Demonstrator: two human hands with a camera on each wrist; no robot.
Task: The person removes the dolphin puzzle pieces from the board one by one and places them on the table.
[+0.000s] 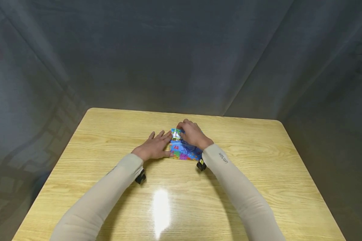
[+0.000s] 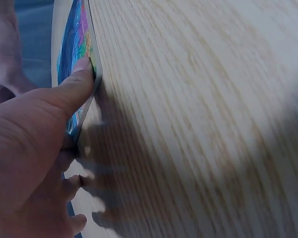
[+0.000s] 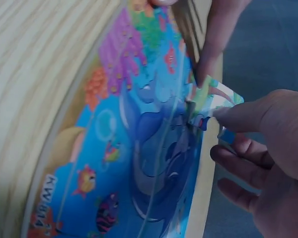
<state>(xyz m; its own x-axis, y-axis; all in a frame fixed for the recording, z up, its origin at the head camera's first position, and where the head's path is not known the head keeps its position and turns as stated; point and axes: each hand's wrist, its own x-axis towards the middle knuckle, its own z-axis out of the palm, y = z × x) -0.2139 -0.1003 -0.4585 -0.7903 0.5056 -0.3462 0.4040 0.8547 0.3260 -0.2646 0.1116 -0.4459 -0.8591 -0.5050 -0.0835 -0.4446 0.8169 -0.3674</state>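
A jigsaw puzzle [image 1: 181, 152] with a blue sea picture lies flat on the table. In the right wrist view the puzzle board [image 3: 109, 148] shows a dolphin, corals and small fish. My left hand [image 1: 154, 147] lies at its left side, fingers spread and fairly straight. In the left wrist view its thumb [image 2: 79, 82] rests on the board's edge. Over the upper part of the puzzle is my right hand [image 1: 194, 134]. Between thumb and fingers it pinches a puzzle piece [image 3: 207, 101] with green and white print, tilted up at the board's far edge. The right hand partly hides the board.
A light wood-grain table [image 1: 244, 157] carries the puzzle near its far edge. Dark grey curtains [image 1: 169, 60] hang behind and on both sides. A bright light reflection lies on the table in front of the puzzle.
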